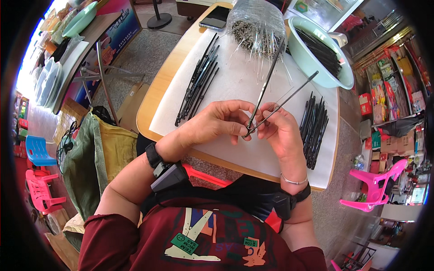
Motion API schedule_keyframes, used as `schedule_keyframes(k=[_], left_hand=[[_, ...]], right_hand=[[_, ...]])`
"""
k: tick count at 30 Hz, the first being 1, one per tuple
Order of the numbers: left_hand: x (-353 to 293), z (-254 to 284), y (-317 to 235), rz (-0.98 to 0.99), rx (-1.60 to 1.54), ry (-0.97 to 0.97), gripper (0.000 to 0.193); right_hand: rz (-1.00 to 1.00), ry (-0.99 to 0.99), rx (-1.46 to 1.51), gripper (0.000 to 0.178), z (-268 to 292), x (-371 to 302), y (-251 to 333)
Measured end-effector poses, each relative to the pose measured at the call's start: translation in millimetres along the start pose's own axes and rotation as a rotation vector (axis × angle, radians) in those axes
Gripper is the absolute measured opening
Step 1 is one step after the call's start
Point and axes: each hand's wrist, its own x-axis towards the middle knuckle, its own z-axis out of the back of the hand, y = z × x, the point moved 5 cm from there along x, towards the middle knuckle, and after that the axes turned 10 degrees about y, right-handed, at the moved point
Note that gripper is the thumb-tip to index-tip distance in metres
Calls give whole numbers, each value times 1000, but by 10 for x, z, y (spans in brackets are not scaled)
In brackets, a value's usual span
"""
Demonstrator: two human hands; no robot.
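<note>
Above the white-covered table (174, 106), both of my hands meet at the joined lower ends of two thin black rods. My left hand (221, 121) pinches one black rod (268, 80), which slants up toward the far side. In the fingers of my right hand (284, 131) is the other black rod (296, 90), pointing up to the right. A fine wire seems to run beside it, though its end is hidden by my fingers. Loose black rods (199, 83) lie left of my hands, and a second pile of black rods (314, 131) lies on the right.
A plastic-wrapped bundle of thin wires (257, 34) stands at the far side, wire ends sticking out toward me. Right of it is a pale green basin (346, 80) full of black rods. A phone (215, 17) lies at the far left corner. Pink chair (375, 185) at right.
</note>
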Motion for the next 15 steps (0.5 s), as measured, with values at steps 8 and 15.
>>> schedule_keyframes(k=[8, 15], left_hand=[[3, -9, -21, -19, -7, 6, 42], [-10, -21, -13, -3, 3, -3, 41]], right_hand=[[10, 16, 58, 12, -9, -6, 9], [1, 3, 33, 12, -13, -18, 11]])
